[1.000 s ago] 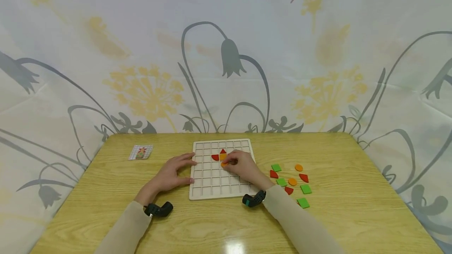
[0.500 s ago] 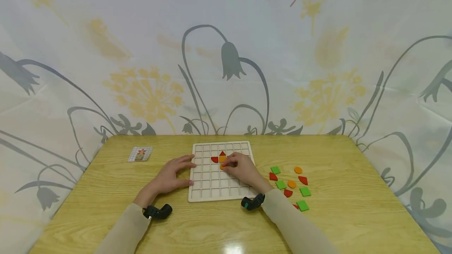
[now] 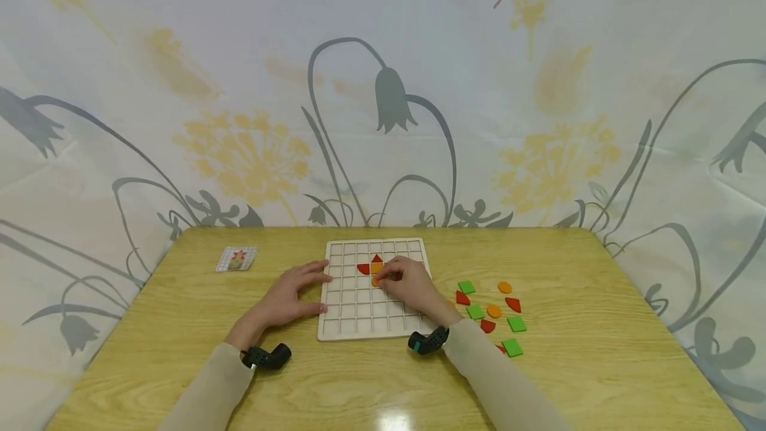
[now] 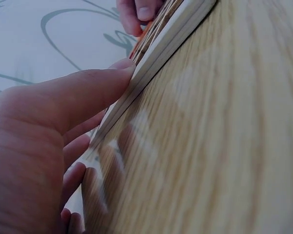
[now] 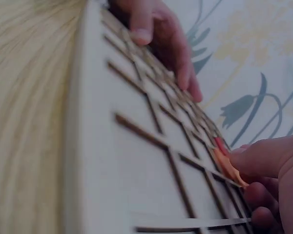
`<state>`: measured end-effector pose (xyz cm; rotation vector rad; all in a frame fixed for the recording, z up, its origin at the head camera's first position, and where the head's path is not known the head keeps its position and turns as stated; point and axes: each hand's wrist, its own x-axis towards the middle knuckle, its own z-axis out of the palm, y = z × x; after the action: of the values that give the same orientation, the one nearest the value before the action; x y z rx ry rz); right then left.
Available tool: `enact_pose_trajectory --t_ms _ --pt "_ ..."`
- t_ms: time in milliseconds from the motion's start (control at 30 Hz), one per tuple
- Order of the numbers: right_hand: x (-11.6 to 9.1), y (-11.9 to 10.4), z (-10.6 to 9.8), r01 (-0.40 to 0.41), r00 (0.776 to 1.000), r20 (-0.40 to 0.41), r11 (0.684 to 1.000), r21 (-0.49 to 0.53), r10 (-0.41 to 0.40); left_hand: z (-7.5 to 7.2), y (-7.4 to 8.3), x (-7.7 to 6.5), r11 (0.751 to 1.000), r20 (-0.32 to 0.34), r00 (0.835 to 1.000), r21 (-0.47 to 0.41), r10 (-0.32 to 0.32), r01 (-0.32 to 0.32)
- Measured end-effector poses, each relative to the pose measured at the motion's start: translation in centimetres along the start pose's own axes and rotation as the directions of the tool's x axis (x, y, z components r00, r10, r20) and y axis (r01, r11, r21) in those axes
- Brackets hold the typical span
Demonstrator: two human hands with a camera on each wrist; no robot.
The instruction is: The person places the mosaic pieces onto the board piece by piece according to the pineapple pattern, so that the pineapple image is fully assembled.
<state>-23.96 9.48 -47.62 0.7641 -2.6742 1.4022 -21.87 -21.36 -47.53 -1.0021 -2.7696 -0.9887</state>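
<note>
A pale wooden grid board (image 3: 347, 311) lies on the table. My left hand (image 3: 291, 296) rests at its left edge, thumb and fingers spread, thumb tip against the rim in the left wrist view. Over the grid, my right hand (image 3: 409, 283) pinches an orange round tile (image 3: 376, 281) between thumb and fingers, just below an orange square tile (image 3: 376, 268). A red triangle tile (image 3: 376, 259) sits above that square, and a red quarter-round tile (image 3: 363, 269) to its left. In the right wrist view, orange (image 5: 227, 165) shows at my right thumb tip; my fingers hide part of it.
Right of the board lie loose tiles: several green squares (image 3: 516, 324), orange rounds (image 3: 505, 287) and red quarter-rounds (image 3: 513, 304), some near my right forearm. A small pattern card (image 3: 237, 259) lies at the back left. A flower-printed curtain (image 3: 383, 151) stands behind the table.
The head view shifts slightly up and down. My right hand stays pinching the orange round tile at the same spot, and my left hand keeps its place at the board's edge.
</note>
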Motion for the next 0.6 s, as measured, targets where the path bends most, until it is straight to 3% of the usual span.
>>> enact_pose_trajectory --t_ms 200,600 --pt "0.0 -0.2 -1.1 -0.052 0.998 -0.017 0.993 0.103 0.054 -0.1 0.0 0.1 1.000 -0.013 1.000 0.021 0.018 -0.018" --pt "-1.1 0.4 -5.6 -0.069 0.997 -0.019 0.997 0.027 0.070 -0.2 0.2 -0.1 1.000 -0.006 1.000 0.008 0.006 -0.006"
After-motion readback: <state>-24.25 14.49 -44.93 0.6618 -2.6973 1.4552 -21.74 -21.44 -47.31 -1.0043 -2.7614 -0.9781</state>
